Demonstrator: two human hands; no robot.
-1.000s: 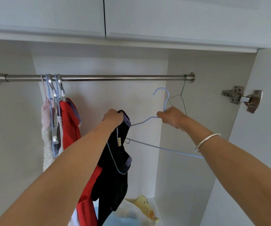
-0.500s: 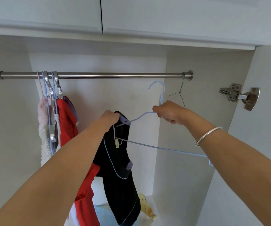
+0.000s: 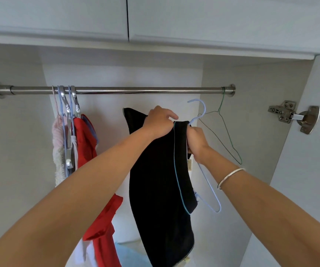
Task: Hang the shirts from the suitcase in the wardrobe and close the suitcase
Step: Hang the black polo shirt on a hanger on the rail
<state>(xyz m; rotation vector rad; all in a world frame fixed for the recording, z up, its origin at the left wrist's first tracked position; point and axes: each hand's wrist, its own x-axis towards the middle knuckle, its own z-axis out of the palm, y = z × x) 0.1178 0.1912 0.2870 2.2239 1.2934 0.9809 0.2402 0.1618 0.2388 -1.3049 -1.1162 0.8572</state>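
A black shirt (image 3: pixel 161 189) with thin teal piping hangs in front of me inside the wardrobe, draped over a light blue hanger (image 3: pixel 203 112). My left hand (image 3: pixel 158 121) grips the shirt's upper edge. My right hand (image 3: pixel 195 140) holds the hanger and shirt just below the hook. The hook sits below the steel rail (image 3: pixel 136 90), not on it. The suitcase is out of view.
A red shirt (image 3: pixel 86 143) and a pale pink fuzzy garment (image 3: pixel 58 147) hang at the rail's left on several hangers. An empty green wire hanger (image 3: pixel 222 132) hangs at the right end. The open door with its hinge (image 3: pixel 294 115) stands right.
The black shirt has been pulled further across the blue hanger, and both hands have come close together near the hook. The hanger now tilts steeply downward.
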